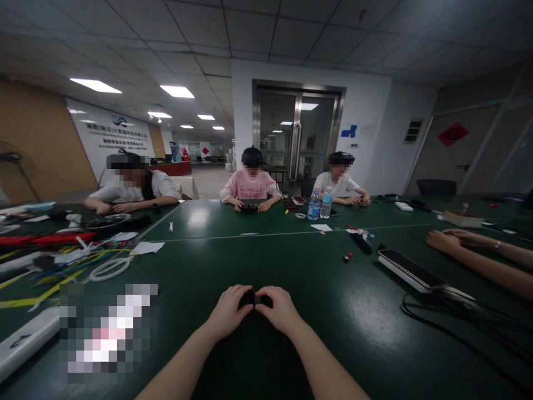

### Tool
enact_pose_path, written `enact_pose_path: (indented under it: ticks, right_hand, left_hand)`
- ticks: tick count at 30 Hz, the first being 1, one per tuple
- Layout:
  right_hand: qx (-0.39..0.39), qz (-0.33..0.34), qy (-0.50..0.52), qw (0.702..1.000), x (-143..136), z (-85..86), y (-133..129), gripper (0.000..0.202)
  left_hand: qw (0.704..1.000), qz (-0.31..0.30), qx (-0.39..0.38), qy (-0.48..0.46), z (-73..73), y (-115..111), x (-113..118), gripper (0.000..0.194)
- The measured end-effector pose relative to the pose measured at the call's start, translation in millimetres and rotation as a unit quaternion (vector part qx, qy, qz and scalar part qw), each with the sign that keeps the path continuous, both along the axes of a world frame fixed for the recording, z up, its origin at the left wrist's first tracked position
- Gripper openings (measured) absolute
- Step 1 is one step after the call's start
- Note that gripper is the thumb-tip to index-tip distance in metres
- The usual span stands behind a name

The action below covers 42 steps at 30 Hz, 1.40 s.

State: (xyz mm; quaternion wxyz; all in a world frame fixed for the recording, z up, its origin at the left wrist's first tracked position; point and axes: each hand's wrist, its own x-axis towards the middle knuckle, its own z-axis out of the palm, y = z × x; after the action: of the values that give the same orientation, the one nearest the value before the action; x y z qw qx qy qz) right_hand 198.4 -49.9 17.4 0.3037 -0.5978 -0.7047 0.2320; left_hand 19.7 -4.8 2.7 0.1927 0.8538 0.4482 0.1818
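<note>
Low in the middle of the view, my left hand and my right hand meet just over the green table. Fingers and thumbs of both are closed around a small black object. Its ends show between the hands, but the fingers cover much of it and its kind cannot be made out. Whether it is one piece or two pressed together, I cannot tell.
Left lie a blurred-out bright item, a white power strip, cables and paper. Right are a phone-topped white box, black cords and another person's hands. Bottles and several seated people are beyond.
</note>
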Motion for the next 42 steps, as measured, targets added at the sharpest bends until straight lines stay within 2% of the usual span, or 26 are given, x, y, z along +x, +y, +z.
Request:
enact_pose_path:
  ticks: [8, 11, 19, 26, 29, 32, 36, 42]
  right_hand:
    - [-0.020, -0.003, -0.006, 1.000, -1.9, 7.0, -4.3, 0.021]
    - [-0.012, -0.016, 0.022, 1.000, -2.1, 6.1, -4.3, 0.020]
    - [0.037, -0.120, 0.164, 0.978, 5.4, -2.2, 2.8, 0.029]
    - [0.002, -0.227, 0.182, 0.957, 15.4, -13.0, 10.4, 0.042]
    - [0.022, -0.254, 0.186, 0.949, 21.2, -17.3, 13.1, 0.045]
    - [0.036, -0.254, 0.201, 0.945, 23.7, -17.3, 13.1, 0.044]
    - [0.070, -0.262, 0.220, 0.937, 21.5, -9.8, 9.1, 0.042]
    - [0.168, -0.277, 0.206, 0.923, 16.1, 4.7, 1.0, 0.042]
  left_hand:
    - [1.000, -0.004, -0.009, -0.004, -4.0, 2.6, -1.9, 0.043]
    - [1.000, -0.004, -0.010, -0.001, -6.1, 3.5, -2.7, 0.042]
    - [1.000, 0.002, -0.022, 0.005, -2.6, 0.5, -3.2, 0.042]
    - [1.000, 0.005, -0.010, 0.014, 0.3, 0.5, -0.7, 0.043]
    - [1.000, 0.004, -0.013, 0.017, 3.6, -1.1, 0.3, 0.043]
    - [0.999, 0.006, -0.023, 0.021, 8.1, -3.6, 0.9, 0.044]
    - [0.999, 0.009, -0.029, 0.025, 11.1, -5.6, 1.0, 0.044]
    - [0.999, 0.013, -0.034, 0.022, 9.8, -5.1, 0.9, 0.044]
